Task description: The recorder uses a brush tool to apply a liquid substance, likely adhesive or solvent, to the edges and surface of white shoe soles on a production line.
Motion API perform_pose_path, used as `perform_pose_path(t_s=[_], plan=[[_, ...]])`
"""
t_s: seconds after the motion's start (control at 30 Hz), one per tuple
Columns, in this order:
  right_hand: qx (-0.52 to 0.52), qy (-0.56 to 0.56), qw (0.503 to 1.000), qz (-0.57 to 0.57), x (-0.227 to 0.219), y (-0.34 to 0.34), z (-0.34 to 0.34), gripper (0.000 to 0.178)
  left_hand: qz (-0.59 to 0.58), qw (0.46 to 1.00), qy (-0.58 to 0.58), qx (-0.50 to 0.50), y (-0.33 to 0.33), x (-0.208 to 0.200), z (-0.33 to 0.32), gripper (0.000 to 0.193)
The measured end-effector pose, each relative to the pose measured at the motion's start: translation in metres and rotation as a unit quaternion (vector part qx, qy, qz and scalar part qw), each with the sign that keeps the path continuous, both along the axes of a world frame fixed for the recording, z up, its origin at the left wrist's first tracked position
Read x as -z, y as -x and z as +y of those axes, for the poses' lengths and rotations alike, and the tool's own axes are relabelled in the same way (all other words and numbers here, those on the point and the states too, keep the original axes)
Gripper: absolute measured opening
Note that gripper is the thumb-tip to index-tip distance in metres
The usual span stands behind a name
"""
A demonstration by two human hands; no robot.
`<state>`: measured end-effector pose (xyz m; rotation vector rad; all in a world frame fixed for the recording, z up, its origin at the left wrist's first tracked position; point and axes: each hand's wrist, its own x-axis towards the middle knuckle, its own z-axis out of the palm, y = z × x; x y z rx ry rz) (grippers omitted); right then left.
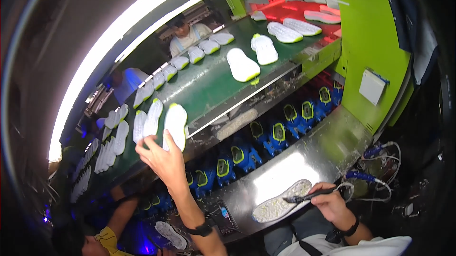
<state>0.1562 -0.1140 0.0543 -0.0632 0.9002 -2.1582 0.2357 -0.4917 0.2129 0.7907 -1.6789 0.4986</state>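
left hand (pixel 161 158) fingers apart, touching white sole (pixel 175 124); right hand (pixel 332 203) fingers clamped on brush (pixel 308 195).

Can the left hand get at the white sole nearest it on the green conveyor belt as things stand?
Probably yes. The left hand is raised with its fingertips already at the near end of the white sole on the green belt; nothing lies between them. The right hand holds a dark tool.
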Motion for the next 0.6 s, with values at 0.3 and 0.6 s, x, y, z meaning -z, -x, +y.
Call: perform_pose_path(t_s=[0.3, 0.6], plan=[[-0.001, -0.015, 1.0, 0.017, -0.001, 0.002, -0.001, 0.026, 0.124, 0.484, -0.734, 0.459, -0.078, 0.136, 0.108, 0.033], [-0.057, -0.111, 0.836, 0.534, -0.011, -0.025, -0.039, 0.026, 0.311, 0.217, -0.815, 0.439, -0.171, 0.217, 0.254, 0.06]])
